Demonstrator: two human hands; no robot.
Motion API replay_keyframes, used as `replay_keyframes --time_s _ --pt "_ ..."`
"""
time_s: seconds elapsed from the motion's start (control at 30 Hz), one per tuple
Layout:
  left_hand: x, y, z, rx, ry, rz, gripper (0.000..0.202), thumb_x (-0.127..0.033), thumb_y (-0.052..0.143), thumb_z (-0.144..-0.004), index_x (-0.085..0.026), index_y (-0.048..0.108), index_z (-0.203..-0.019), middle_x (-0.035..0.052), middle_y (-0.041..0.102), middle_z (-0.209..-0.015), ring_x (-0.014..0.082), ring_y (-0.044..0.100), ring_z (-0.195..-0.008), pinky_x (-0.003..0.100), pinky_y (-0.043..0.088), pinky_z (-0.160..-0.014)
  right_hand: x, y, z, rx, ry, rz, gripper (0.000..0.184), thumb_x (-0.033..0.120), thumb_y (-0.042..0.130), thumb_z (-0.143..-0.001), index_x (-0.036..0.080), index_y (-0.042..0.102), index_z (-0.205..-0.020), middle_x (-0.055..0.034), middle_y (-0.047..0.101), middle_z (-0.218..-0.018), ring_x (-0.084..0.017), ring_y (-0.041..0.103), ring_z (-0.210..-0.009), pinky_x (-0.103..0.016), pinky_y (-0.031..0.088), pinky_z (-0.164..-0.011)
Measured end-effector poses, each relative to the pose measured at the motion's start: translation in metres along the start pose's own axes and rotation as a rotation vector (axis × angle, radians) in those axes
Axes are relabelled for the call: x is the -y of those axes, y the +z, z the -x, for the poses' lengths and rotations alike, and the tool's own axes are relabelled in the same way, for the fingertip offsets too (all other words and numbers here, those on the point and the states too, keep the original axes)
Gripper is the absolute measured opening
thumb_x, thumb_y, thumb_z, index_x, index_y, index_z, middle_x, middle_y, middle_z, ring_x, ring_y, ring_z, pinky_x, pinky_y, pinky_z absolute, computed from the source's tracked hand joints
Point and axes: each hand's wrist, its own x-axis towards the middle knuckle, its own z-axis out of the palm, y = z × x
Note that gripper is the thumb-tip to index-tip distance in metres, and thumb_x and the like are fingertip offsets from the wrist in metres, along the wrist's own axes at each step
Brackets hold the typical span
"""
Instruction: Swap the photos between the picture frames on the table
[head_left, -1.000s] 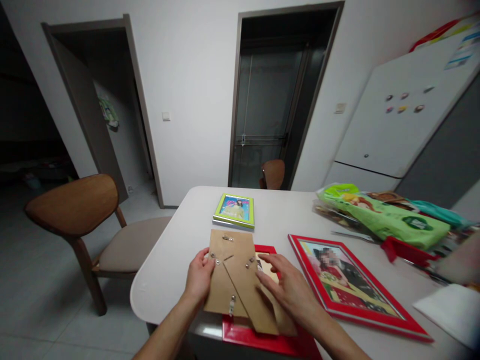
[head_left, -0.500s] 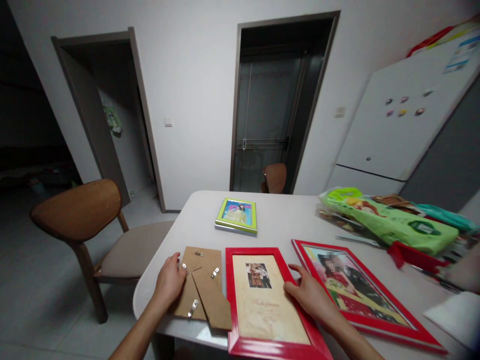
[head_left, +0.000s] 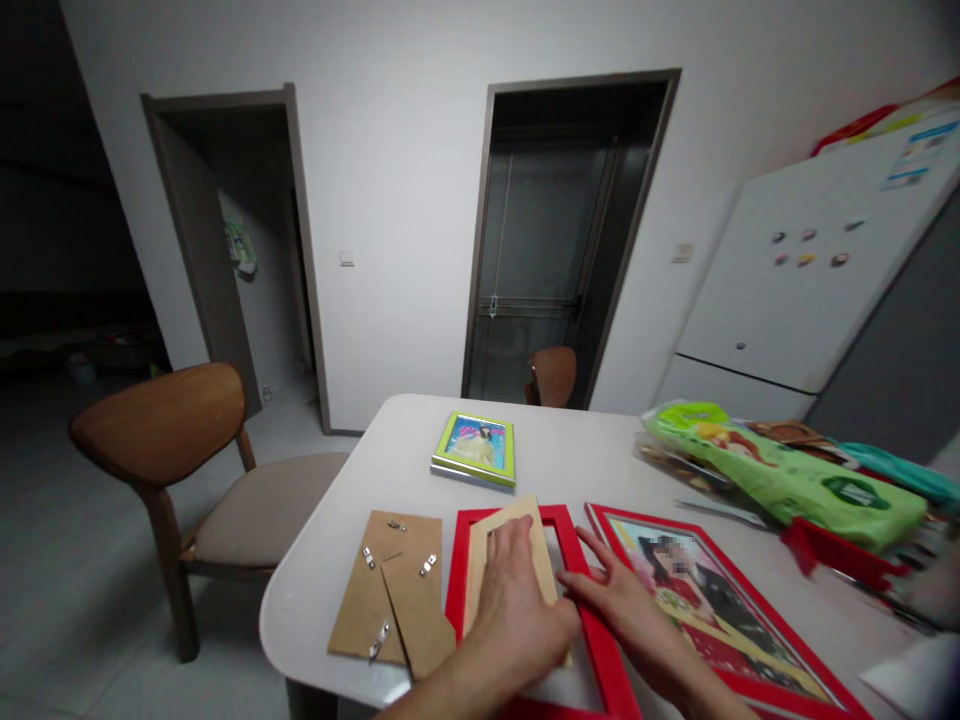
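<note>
Since the earlier view, the left hand (head_left: 517,610) has moved onto the cream photo mat (head_left: 510,530), which sits tilted inside the red picture frame (head_left: 592,640). It lies palm down, fingers together; any grip is hidden. The right hand (head_left: 626,605), fingers spread and open, rests on the frame's right rail. A cardboard backing board (head_left: 382,590) with metal clips lies just left of the frame.

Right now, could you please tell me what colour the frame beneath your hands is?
The frame is bright red, shown best in the head view.
</note>
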Motion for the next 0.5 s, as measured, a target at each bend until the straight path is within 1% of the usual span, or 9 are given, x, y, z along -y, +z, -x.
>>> replay_keyframes --time_s 0.07,0.1,0.17,0.23,0.3,0.37,0.43,0.5 --pt "0.006 -0.023 -0.003 -0.088 -0.024 0.063 0.064 -0.01 0.049 -0.059 -0.013 0.032 -0.121 0.0087 0.044 -0.113 0.0186 0.045 -0.099 0.025 0.036 -0.085 -0.01 -0.006 -0.009 -0.076 -0.037 0.218 0.07 0.031 0.054 -0.062 0.009 0.029 -0.124 0.0075 0.048 -0.047 -0.01 0.046 -0.041 -0.02 0.032 -0.041" --pt "0.012 -0.036 -0.004 -0.127 -0.053 0.088 0.062 -0.008 0.048 -0.059 -0.014 0.034 -0.119 0.0063 0.049 -0.104 0.0151 0.05 -0.087 0.022 0.039 -0.077 -0.016 -0.01 -0.013 -0.108 -0.06 0.336 0.066 0.03 0.052 -0.062 0.007 0.033 -0.121 0.0076 0.046 -0.045 -0.01 0.044 -0.04 -0.02 0.03 -0.04" --pt "0.027 -0.059 -0.005 -0.173 -0.133 0.119 0.058 -0.005 0.045 -0.059 -0.015 0.035 -0.116 0.0003 0.052 -0.085 0.01 0.051 -0.068 0.018 0.04 -0.065 -0.026 -0.016 -0.022 -0.163 -0.107 0.562 0.059 0.028 0.047 -0.063 0.004 0.041 -0.116 0.0057 0.047 -0.044 -0.012 0.046 -0.041 -0.022 0.03 -0.041" --pt "0.046 -0.077 -0.004 -0.18 -0.191 0.111 0.057 -0.003 0.044 -0.059 -0.015 0.035 -0.114 -0.0031 0.051 -0.073 0.0087 0.051 -0.059 0.017 0.039 -0.057 -0.033 -0.022 -0.029 -0.193 -0.141 0.747 0.053 0.028 0.043 -0.065 0.003 0.046 -0.112 0.0004 0.054 -0.05 -0.015 0.052 -0.048 -0.024 0.035 -0.048" --pt "0.068 -0.085 -0.001 -0.169 -0.229 0.083 0.056 -0.002 0.043 -0.059 -0.013 0.035 -0.114 -0.0042 0.05 -0.066 0.0091 0.05 -0.055 0.017 0.037 -0.051 -0.037 -0.025 -0.033 -0.203 -0.164 0.89 0.05 0.028 0.04 -0.068 0.003 0.049 -0.11 -0.0077 0.062 -0.065 -0.019 0.057 -0.061 -0.027 0.039 -0.058" --pt "0.087 -0.086 0.004 -0.16 -0.263 0.041 0.055 -0.002 0.043 -0.058 -0.011 0.036 -0.112 -0.0048 0.049 -0.062 0.0095 0.049 -0.052 0.017 0.035 -0.047 -0.039 -0.026 -0.035 -0.198 -0.183 1.0 0.048 0.029 0.038 -0.07 0.003 0.05 -0.108 -0.0141 0.064 -0.082 -0.022 0.059 -0.073 -0.03 0.04 -0.067" --pt "0.1 -0.082 0.009 -0.152 -0.279 -0.015 0.055 -0.001 0.043 -0.057 -0.01 0.038 -0.111 -0.0055 0.048 -0.059 0.0101 0.048 -0.051 0.017 0.034 -0.046 -0.04 -0.026 -0.034 -0.197 -0.209 1.078 0.046 0.028 0.038 -0.071 0.002 0.052 -0.106 -0.0171 0.062 -0.092 -0.024 0.058 -0.082 -0.031 0.04 -0.073" --pt "0.106 -0.08 0.013 -0.147 -0.264 -0.081 0.053 -0.002 0.044 -0.058 -0.012 0.041 -0.109 -0.005 0.049 -0.059 0.0114 0.049 -0.055 0.018 0.034 -0.05 -0.041 -0.025 -0.034 -0.19 -0.239 1.126 0.044 0.026 0.038 -0.071 0.002 0.053 -0.105 -0.0178 0.06 -0.096 -0.025 0.056 -0.087 -0.032 0.039 -0.077"
